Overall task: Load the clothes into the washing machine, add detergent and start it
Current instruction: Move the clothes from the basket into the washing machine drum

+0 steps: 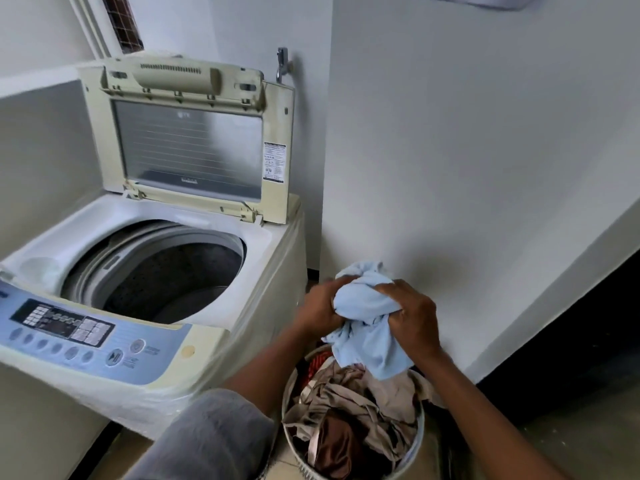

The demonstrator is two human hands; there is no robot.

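Observation:
A cream top-loading washing machine point(242, 306) stands at the left with its lid point(187, 140) raised upright. Its dark drum point(162, 275) looks bare inside. To the right of the machine, my left hand point(320, 308) and my right hand point(414, 315) both grip a bunched light blue garment point(369, 327), held above a round white laundry basket point(417, 441). Part of the blue cloth hangs down toward the basket. Beige, brown and red clothes point(349, 407) fill the basket on the floor.
The blue control panel point(72, 334) with buttons runs along the machine's front edge. A white wall point(485, 168) rises close behind the basket, with a dark skirting band at the lower right. A metal tap point(282, 64) sticks out of the wall behind the lid.

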